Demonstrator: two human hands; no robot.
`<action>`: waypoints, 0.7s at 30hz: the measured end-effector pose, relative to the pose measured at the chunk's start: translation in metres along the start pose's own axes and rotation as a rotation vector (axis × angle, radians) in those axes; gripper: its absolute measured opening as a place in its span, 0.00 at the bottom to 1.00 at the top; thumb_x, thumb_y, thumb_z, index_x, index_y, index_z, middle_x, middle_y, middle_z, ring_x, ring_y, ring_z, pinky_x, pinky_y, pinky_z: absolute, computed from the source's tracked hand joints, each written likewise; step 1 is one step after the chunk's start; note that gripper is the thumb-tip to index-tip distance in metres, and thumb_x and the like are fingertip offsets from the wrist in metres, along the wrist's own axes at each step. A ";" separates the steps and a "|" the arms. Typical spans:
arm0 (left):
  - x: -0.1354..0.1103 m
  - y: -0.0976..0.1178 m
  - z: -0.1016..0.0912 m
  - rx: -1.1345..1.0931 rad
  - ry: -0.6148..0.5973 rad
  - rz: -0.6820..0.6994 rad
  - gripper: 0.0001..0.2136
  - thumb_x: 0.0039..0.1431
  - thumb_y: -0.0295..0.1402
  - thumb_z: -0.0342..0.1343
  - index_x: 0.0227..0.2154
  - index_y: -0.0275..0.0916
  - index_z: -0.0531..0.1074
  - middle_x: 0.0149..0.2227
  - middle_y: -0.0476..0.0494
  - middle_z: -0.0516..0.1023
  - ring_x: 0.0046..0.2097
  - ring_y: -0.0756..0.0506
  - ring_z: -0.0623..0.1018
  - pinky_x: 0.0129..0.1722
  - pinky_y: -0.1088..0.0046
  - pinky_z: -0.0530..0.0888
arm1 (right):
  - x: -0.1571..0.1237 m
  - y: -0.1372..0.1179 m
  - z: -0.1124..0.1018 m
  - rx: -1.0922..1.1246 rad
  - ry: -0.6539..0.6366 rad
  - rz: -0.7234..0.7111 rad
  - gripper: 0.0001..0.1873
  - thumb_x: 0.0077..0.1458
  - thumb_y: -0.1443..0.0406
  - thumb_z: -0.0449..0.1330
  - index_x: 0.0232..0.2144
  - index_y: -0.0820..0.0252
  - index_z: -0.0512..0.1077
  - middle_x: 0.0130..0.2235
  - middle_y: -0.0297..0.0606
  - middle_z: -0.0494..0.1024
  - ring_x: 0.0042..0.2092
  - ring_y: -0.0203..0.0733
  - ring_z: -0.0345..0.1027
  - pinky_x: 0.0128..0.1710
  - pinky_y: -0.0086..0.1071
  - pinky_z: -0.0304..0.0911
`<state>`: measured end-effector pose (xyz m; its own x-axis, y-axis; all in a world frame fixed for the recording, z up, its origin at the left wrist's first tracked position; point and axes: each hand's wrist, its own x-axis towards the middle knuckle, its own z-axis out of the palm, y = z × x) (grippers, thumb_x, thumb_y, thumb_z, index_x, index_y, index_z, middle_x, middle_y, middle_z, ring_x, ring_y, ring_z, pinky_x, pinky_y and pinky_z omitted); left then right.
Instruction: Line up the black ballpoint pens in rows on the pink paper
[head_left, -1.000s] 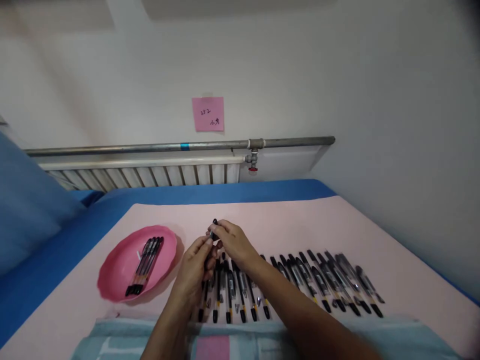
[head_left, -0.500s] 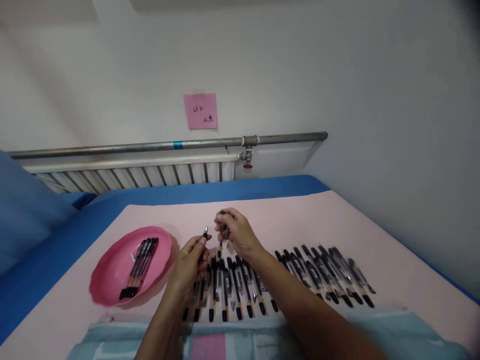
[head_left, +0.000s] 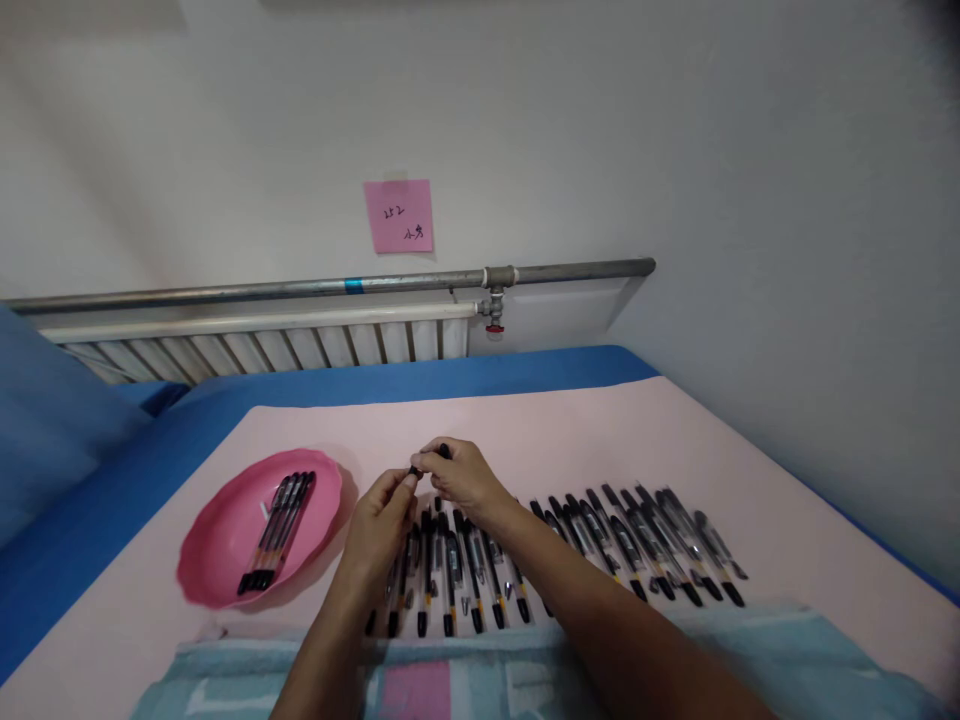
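My left hand is closed round a pen, most of which its fingers hide. At the pen's dark front end, the fingertips of my right hand meet those of the left. A small black piece that looks like a pen cap sticks up from my right hand's curled fingers. Below both hands lies a row of pen parts: clear barrels, black caps and small silver tips. Several finished-looking pens rest side by side in a pink scalloped dish on the left.
More pen parts lie in a slanted row on the right of the pink sheet. A teal patterned cloth lies along the near edge. Behind the table stand a radiator and a pipe with a red valve.
My right hand has moved down and left to the front end of the pen in my left hand. The silver tip that showed there is now covered by my fingers.
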<state>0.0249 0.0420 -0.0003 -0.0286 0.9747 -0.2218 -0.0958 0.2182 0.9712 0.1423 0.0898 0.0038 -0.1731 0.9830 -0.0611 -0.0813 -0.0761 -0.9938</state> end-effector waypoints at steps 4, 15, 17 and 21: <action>-0.001 0.002 -0.002 -0.068 -0.099 -0.105 0.15 0.48 0.45 0.55 0.33 0.40 0.67 0.17 0.59 0.58 0.13 0.59 0.49 0.13 0.82 0.43 | 0.003 -0.002 -0.002 0.115 0.003 0.072 0.05 0.38 0.66 0.59 0.21 0.63 0.68 0.18 0.29 0.66 0.16 0.25 0.48 0.15 0.23 0.42; -0.003 0.004 -0.004 -0.217 -0.152 -0.157 0.15 0.49 0.42 0.56 0.35 0.37 0.68 0.18 0.58 0.58 0.15 0.60 0.49 0.13 0.84 0.43 | 0.006 -0.014 -0.017 0.316 0.078 0.105 0.06 0.38 0.66 0.58 0.21 0.63 0.64 0.22 0.28 0.65 0.15 0.22 0.47 0.12 0.21 0.37; -0.002 0.004 -0.005 -0.212 -0.143 -0.144 0.14 0.49 0.42 0.56 0.34 0.37 0.67 0.18 0.58 0.58 0.15 0.60 0.50 0.13 0.84 0.43 | 0.003 -0.012 -0.011 0.259 0.005 0.129 0.05 0.39 0.66 0.58 0.22 0.63 0.65 0.23 0.29 0.66 0.15 0.23 0.48 0.12 0.21 0.38; -0.001 0.004 -0.006 -0.196 -0.148 -0.123 0.13 0.48 0.42 0.56 0.33 0.37 0.67 0.18 0.58 0.59 0.15 0.60 0.51 0.13 0.84 0.43 | -0.002 -0.008 -0.003 0.159 -0.082 0.142 0.05 0.40 0.66 0.57 0.22 0.63 0.66 0.22 0.29 0.67 0.16 0.23 0.48 0.12 0.21 0.40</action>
<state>0.0186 0.0416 0.0035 0.1396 0.9410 -0.3082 -0.2807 0.3361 0.8990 0.1463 0.0888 0.0120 -0.2728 0.9442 -0.1847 -0.2033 -0.2442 -0.9482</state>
